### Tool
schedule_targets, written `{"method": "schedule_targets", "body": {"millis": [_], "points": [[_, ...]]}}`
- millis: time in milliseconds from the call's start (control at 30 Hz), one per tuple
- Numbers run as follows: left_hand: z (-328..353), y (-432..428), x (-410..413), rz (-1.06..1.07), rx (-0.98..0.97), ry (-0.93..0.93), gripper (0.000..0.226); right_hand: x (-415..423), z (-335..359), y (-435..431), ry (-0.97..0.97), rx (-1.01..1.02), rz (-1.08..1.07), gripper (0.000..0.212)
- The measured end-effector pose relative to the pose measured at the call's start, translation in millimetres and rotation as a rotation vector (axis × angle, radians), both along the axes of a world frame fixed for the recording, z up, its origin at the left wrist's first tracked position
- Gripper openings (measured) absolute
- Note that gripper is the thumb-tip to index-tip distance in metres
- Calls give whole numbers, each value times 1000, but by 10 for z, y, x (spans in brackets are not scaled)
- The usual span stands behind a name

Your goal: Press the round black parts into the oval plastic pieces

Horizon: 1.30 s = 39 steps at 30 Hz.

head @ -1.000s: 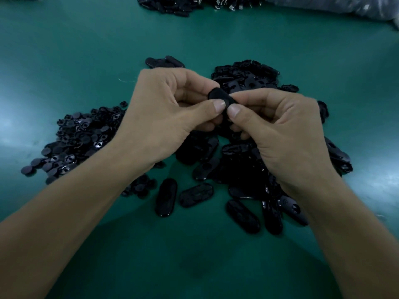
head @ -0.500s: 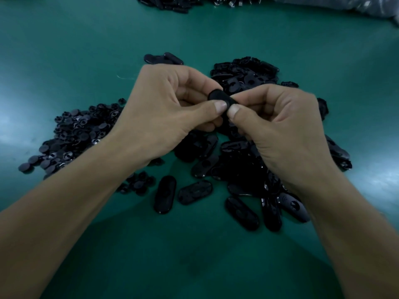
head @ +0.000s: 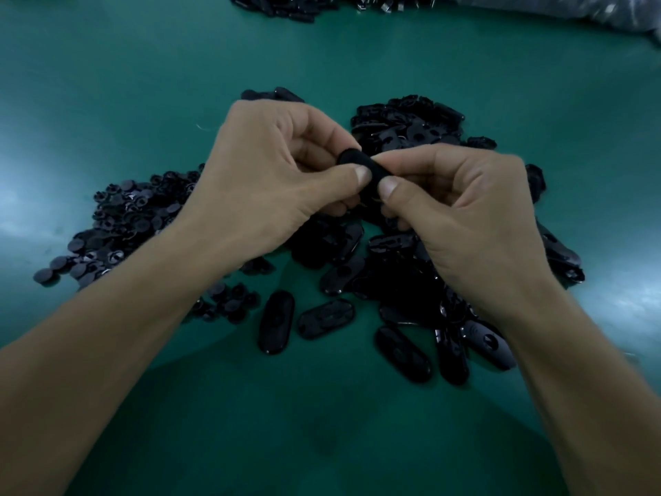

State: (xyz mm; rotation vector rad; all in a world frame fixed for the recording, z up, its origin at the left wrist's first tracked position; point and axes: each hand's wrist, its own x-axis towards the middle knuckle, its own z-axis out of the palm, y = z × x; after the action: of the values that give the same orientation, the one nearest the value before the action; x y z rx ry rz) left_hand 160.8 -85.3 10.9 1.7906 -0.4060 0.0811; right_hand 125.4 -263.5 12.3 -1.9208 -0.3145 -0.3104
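**Both hands pinch one oval above the piles**

At the far left of the green table (head: 107, 84) lies a broad heap of rounds (head: 125, 223), small dark discs piled loosely. A smaller cluster of them sits just beside the left forearm.

The left hand (head: 264, 180) is raised over the table. Its grip is narrow, with thumb and curled fingers pinching the left end of a black oval (head: 352, 159). The right hand (head: 465, 216) pinches the other end in the same narrow grip, and its thumb tip lies just beside the left thumb tip on the piece's upper face. The fingers hide most of the oval, so it cannot be told whether a round sits in it.

Under the hands, and spreading right, is a heap of spare ovals (head: 404, 137). Several loose ones lie on the near side between the forearms, flat and glossy.

Along the far edge is another dark pile (head: 304, 7) and, at the right corner, a clear bag (head: 572, 8).
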Motion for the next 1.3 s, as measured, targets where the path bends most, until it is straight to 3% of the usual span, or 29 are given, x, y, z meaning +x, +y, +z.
{"method": "schedule_targets", "body": {"millis": [167,267,367,567,800,933,1000,1200,1300], "points": [[-32,54,80,110,43,-44,13,24,-84,8,16,-42,-159,27],[-52,160,224,252,-5,-18,12,7,-118,-8,-33,-235,-249,24],[-59,282,441,380,2,17,14,-34,-100,-8,-65,-423,-210,12],[-69,358,848,478,151,43,20,-83,-92,100,67,-771,-67,47],[-147,301,1050,592,461,88,18,-79,-89,67,110,-779,-107,52],[-138,249,1062,626,558,99,18,-79,-103,64,143,-718,-135,41],[-134,218,1070,628,580,101,18,-78,-110,71,154,-712,-140,39],[-121,188,1065,611,569,56,24,-98,-123,82,131,-759,-179,58],[-47,207,994,591,499,25,10,-92,-114,82,137,-763,-179,58]]}}
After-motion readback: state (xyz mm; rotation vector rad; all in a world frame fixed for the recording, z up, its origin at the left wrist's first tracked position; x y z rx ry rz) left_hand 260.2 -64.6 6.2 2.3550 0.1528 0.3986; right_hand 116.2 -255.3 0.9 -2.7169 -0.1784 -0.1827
